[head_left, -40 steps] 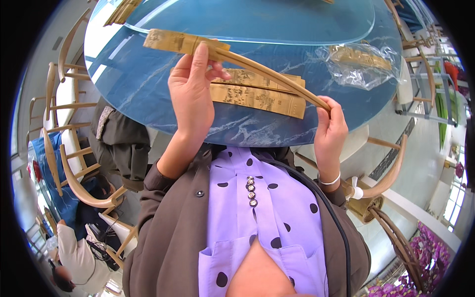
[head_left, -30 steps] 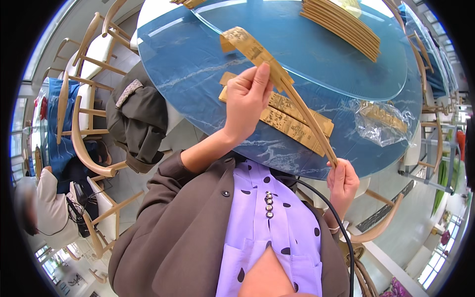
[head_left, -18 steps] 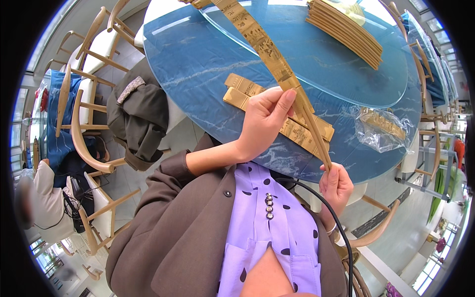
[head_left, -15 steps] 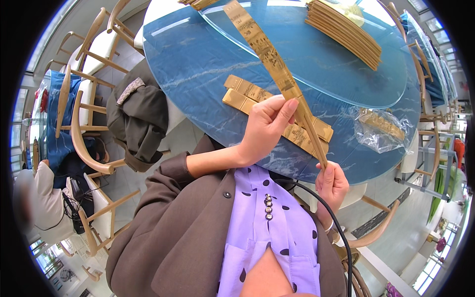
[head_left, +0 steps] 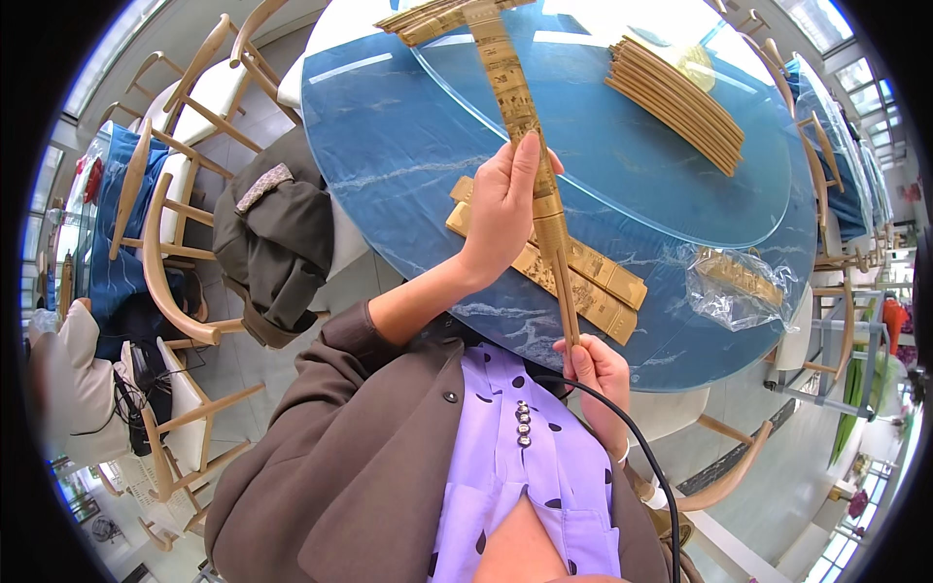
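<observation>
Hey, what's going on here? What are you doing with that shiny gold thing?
A person's left hand grips a long, printed gold sleeve, and their right hand pinches the lower ends of slim brown sticks, which look like chopsticks. The sticks are partly inside the sleeve. Beneath lie flat gold strips on a round blue table, with a crinkly clear plastic bag to the right. Farther back, a row of brown sticks lies on the clear glass turntable.

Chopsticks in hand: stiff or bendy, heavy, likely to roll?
The chopsticks look stiff, running straight from the gold sleeve to the right hand. They seem light, with just thumb and fingers pinching the lower end. Being slender rods, they might roll.
</observation>
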{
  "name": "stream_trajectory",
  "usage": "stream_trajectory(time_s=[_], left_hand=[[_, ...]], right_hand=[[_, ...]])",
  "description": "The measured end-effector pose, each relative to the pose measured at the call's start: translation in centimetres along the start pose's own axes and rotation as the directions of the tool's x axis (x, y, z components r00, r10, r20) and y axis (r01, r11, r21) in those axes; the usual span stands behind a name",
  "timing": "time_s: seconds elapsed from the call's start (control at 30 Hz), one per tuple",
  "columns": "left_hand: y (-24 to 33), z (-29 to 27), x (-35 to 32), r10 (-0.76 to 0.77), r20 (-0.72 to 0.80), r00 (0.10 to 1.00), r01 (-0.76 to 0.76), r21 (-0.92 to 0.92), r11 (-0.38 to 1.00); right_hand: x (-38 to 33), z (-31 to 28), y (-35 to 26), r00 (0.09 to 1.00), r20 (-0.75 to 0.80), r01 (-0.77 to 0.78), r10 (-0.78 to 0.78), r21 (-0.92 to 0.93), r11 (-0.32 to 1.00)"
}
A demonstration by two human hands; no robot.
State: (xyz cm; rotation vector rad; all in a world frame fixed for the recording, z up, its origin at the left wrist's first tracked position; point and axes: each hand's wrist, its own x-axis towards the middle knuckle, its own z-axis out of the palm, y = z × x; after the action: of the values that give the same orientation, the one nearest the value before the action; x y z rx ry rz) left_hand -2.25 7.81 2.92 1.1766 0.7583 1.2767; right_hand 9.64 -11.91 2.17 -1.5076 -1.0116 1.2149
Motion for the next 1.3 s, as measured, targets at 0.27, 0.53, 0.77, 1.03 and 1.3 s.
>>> stream_trajectory(time_s=[0.27,0.53,0.77,1.03,1.3], left_hand=[[-0.5,0.8,-0.8,0.02,0.054,0.998,-0.029,0.163,0.986],[-1.5,0.8,-0.5,-0.132,0.148,0.98,0.111,0.14,0.984],[-1.3,0.6,-0.1,-0.151,0.19,0.97,0.131,0.115,0.985],[-1.1,1.2,-1.7,-0.089,0.211,0.973,0.059,0.145,0.988],[-0.9,1.5,-3.5,-0.142,0.313,0.939,0.09,0.175,0.98]], right_hand=[[0.0,0.7,0.3,0.999,-0.038,-0.041,0.037,-0.11,0.993],[1.0,0.7,-1.2,0.96,-0.03,0.25,-0.277,-0.34,0.906],[2.3,0.4,-0.8,0.604,0.148,0.658,-0.783,-0.646,0.386],[2.1,0.9,-0.6,0.67,0.05,0.62,-0.741,-0.586,0.521],[2.3,0.9,-0.4,0.706,-0.009,0.557,-0.708,-0.611,0.563]])
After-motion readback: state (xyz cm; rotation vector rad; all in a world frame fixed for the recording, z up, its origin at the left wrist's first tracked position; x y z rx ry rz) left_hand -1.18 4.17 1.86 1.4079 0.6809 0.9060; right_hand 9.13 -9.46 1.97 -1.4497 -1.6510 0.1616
